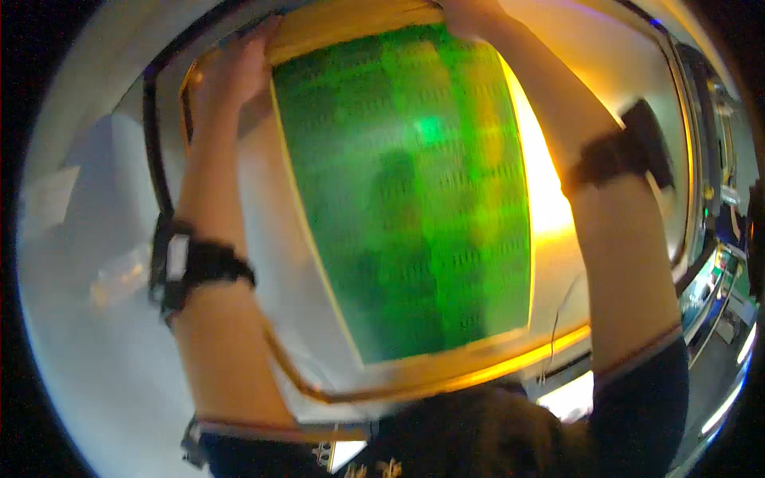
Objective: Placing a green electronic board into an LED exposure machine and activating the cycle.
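Observation:
A large green rectangular panel (398, 207) with rows of faint dark marks and a yellowish border stretches out ahead of me. It looks like a circuit-board panel, though blur hides the detail. At its far left corner is my left hand (249, 68), its fingers smeared by motion. My right hand (472, 17) reaches the far right corner, with its fingers mostly hidden at the picture's top edge. Whether either hand grips the panel or only touches it, I cannot tell. Both arms lie along the panel's sides.
A pale surface inside a rounded frame with a dark and amber rim (446, 385) surrounds the panel. Bright amber light glows along its right side. Black bands (203, 267) circle both my wrists. At the far right stands blurred equipment (721, 263) with lights.

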The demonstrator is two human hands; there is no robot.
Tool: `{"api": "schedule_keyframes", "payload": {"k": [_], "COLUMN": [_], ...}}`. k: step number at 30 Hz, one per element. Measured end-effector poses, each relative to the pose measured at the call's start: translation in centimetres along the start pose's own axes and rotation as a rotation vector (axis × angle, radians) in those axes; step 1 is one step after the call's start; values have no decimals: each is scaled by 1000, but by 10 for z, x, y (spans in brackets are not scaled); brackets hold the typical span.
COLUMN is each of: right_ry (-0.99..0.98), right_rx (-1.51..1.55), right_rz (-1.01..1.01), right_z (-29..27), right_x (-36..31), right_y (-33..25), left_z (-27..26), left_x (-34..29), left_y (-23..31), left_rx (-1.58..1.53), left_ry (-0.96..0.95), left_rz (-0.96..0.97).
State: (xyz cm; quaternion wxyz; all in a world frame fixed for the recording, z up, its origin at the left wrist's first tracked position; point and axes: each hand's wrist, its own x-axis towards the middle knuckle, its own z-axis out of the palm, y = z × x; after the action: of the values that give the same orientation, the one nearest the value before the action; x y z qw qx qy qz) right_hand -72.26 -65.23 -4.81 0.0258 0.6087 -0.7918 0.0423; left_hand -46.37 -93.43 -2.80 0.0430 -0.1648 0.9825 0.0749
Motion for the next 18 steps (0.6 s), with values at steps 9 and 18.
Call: {"api": "schedule_keyframes", "payload": {"k": [9,18], "right_ry": [71,-377], "right_rx": [-29,370], "right_rz": [93,-126], "right_z": [-44,-139], "right_x": [-180,-565], "right_y": [-138,-303], "left_z": [1,-33], "left_x": [-182,-518], "left_y": [107,325], "left_rx": [53,-3], "left_ry": [76,-739], "left_rz": [-77,67]}}
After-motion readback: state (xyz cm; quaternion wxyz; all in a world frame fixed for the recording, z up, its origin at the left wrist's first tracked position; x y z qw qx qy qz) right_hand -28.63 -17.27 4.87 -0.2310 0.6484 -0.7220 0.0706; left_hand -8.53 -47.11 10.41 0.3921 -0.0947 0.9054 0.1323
